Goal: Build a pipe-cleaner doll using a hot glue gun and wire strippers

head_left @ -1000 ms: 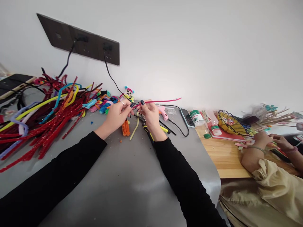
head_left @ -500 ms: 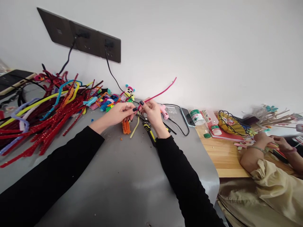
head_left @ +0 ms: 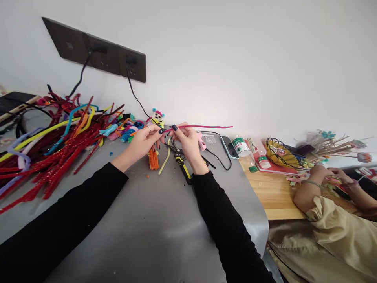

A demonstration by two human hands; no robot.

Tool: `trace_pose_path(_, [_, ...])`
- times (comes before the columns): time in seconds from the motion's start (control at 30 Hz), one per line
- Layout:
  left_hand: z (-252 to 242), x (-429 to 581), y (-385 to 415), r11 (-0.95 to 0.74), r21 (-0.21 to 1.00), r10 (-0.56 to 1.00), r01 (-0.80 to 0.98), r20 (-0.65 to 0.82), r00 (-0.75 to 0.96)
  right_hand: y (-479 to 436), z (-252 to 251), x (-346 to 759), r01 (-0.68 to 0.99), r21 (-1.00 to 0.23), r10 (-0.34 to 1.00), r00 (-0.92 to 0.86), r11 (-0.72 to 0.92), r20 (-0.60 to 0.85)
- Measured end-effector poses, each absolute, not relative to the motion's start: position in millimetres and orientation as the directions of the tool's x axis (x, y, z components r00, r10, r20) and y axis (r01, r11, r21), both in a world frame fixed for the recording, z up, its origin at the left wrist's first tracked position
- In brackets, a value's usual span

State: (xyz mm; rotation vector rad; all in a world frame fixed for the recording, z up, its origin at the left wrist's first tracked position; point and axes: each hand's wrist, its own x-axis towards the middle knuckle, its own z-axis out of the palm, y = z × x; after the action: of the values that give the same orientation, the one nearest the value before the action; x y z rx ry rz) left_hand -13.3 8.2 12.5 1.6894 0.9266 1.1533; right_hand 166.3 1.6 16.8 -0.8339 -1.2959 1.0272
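A thin magenta pipe cleaner runs between my hands, its long free end reaching right, nearly level. My left hand pinches its left end between thumb and fingers. Close beside, my right hand grips it with the thumb on top. Under my hands on the grey table lie an orange pipe-cleaner bundle, a pale yellow pipe cleaner and yellow-and-black pliers. Behind my right hand, a pink glue gun is partly hidden.
A heap of red and coloured pipe cleaners covers the left side. Small pipe-cleaner figures stand by the wall. Rightward are a phone, a bottle, a yellow basket and a co-worker's hands. Black cords hang from the wall sockets.
The magenta pipe cleaner's free end has swung down from a rising slant to nearly level. My hands have drawn slightly apart along it. The whole view has shifted a little.
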Motion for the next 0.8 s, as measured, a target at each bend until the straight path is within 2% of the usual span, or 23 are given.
trace_pose_path(0.4, [15, -15, 4, -0.349, 0.933, 0.914, 0.092, 0.317, 0.252, 2, 23, 179, 0.035, -0.92, 0.908, -0.181, 0.39, 0.378])
trace_pose_path(0.47, [14, -16, 4, -0.35, 0.933, 0.921, 0.081, 0.327, 0.213, 2, 28, 192, 0.182, -0.876, 0.886, -0.221, 0.447, 0.406])
trace_pose_path(0.5, [15, -16, 5, -0.353, 0.933, 0.924, 0.071, 0.335, 0.187, 2, 30, 201, 0.32, -0.822, 0.882, -0.211, 0.47, 0.422])
trace_pose_path(0.53, [15, -16, 5, -0.354, 0.933, 0.926, 0.059, 0.341, 0.16, 2, 31, 213, 0.477, -0.754, 0.884, -0.129, 0.452, 0.449])
trace_pose_path(0.57, [16, -17, 5, -0.355, 0.934, 0.928, 0.046, 0.346, 0.138, 2, 31, 227, 0.647, -0.678, 0.886, 0.008, 0.349, 0.464])
trace_pose_path(0.6, [17, -17, 6, -0.355, 0.934, 0.929, 0.036, 0.349, 0.12, 2, 30, 241, 0.783, -0.603, 0.869, 0.183, 0.154, 0.46])
trace_pose_path(0.63, [18, -17, 5, -0.357, 0.934, 0.93, 0.03, 0.352, 0.104, 2, 28, 254, 0.835, -0.541, 0.817, 0.38, -0.101, 0.435])
trace_pose_path(0.67, [19, -17, 5, -0.358, 0.933, 0.93, 0.03, 0.354, 0.096, 3, 24, 266, 0.811, -0.481, 0.737, 0.542, -0.332, 0.403])
trace_pose_path(0.7, [19, -16, 5, -0.36, 0.932, 0.93, 0.034, 0.355, 0.095, 3, 19, 276, 0.76, -0.42, 0.671, 0.643, -0.496, 0.37])
trace_pose_path(0.77, [19, -16, 4, -0.364, 0.93, 0.928, 0.05, 0.358, 0.1, 3, 9, 289, 0.661, -0.337, 0.605, 0.75, -0.67, 0.268])
trace_pose_path(0.8, [19, -16, 4, -0.364, 0.93, 0.928, 0.057, 0.357, 0.11, 4, 5, 293, 0.636, -0.334, 0.591, 0.771, -0.696, 0.237])
